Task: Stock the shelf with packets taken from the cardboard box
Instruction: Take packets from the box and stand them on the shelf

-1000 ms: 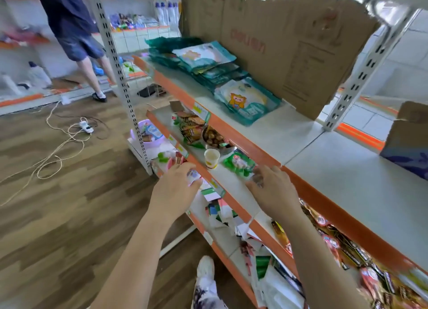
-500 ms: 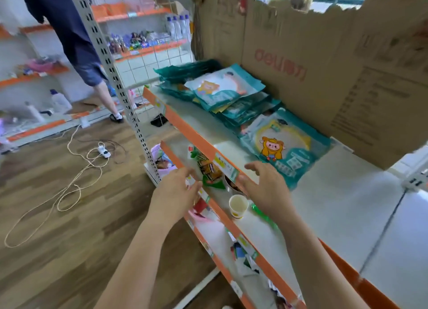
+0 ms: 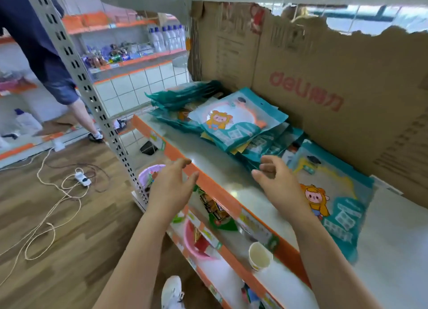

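Both hands empty, fingers loosely spread: left hand [image 3: 172, 188] at orange shelf edge [image 3: 215, 188], right hand [image 3: 278, 183] over shelf near teal packets [image 3: 236, 123]; paper cup [image 3: 259, 255] below looks empty.

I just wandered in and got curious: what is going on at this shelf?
A person is stocking a shop shelf with teal packets. Both hands are empty and open right now: the left hand hovers at the shelf's orange front edge, and the right hand reaches over the shelf toward the stack of teal packets lying there. Another packet lies flat just to the right of that hand. A torn cardboard sheet stands behind them. No cardboard box of packets is visible.
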`<action>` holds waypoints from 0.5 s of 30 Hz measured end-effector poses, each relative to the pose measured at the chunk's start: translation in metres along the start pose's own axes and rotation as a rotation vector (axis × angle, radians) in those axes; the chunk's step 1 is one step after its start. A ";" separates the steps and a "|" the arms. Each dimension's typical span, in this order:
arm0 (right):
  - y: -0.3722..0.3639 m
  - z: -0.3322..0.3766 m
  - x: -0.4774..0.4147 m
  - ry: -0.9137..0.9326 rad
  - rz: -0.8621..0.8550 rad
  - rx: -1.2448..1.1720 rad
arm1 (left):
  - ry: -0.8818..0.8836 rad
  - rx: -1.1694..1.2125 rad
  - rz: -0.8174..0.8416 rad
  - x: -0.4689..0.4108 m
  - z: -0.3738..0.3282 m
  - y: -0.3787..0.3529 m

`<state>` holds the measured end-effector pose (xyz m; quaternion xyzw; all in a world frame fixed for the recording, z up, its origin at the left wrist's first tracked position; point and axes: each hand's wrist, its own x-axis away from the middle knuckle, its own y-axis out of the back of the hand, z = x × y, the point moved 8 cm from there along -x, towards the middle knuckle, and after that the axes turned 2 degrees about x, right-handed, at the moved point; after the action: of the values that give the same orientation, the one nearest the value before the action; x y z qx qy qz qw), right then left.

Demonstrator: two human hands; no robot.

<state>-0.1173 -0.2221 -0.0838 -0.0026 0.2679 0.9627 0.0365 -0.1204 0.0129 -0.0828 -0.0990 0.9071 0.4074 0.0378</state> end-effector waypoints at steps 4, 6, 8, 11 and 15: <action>-0.011 0.019 -0.043 -0.034 -0.166 -0.015 | -0.102 0.009 -0.005 -0.083 0.012 0.016; -0.019 0.035 -0.061 -0.021 -0.260 -0.029 | -0.152 0.003 -0.010 -0.121 0.015 0.027; -0.032 0.054 -0.079 -0.014 -0.312 -0.042 | -0.192 0.012 0.001 -0.154 0.020 0.037; -0.057 0.086 -0.113 0.005 -0.316 -0.060 | -0.238 0.006 0.015 -0.201 0.034 0.052; -0.095 0.120 -0.161 0.004 -0.244 -0.016 | -0.276 0.036 -0.029 -0.254 0.051 0.074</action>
<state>0.0519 -0.0901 -0.0267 -0.0372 0.2579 0.9533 0.1528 0.1115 0.1363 -0.0245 -0.0547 0.8989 0.4002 0.1698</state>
